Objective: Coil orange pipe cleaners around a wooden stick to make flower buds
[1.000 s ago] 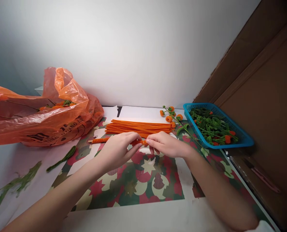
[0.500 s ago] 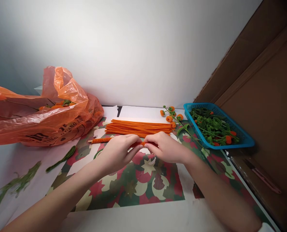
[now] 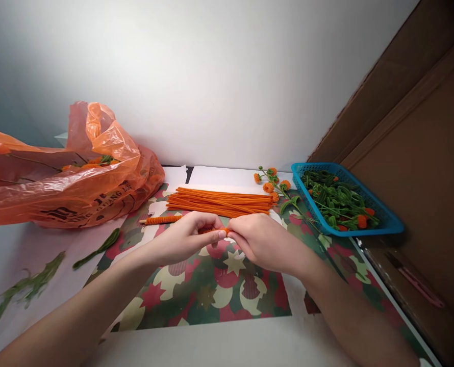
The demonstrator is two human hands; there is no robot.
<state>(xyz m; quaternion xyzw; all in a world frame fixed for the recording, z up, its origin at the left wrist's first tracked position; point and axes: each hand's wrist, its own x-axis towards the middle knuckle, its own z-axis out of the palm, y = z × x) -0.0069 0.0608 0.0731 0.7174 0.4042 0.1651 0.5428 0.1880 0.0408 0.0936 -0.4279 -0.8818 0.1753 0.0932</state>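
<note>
Both hands meet over the patterned paper, pinching a small orange fuzzy piece (image 3: 226, 231) that looks like pipe cleaner. The thumb and fingers of my left hand (image 3: 192, 233) are closed on its left side. My right hand (image 3: 263, 239) grips the right side, and its fingers cover most of that end. Just behind the hands lies a bundle of straight orange pipe cleaners (image 3: 219, 200). To the left of it, a stick wound with orange pipe cleaner (image 3: 161, 220) rests on the paper, its right end close behind my left hand.
An orange plastic bag (image 3: 97, 188) holding orange flowers stands at left. Green leafy pieces (image 3: 97, 250) lie before it. On the right are a flower stem with orange blooms (image 3: 273, 186), a blue basket (image 3: 393, 224) of green pieces, and a pink-handled cutter (image 3: 420, 285) near the cardboard.
My right hand has turned over the orange piece, showing more of its back, and its wrist sits lower. My left thumb now lies flatter along the piece.
</note>
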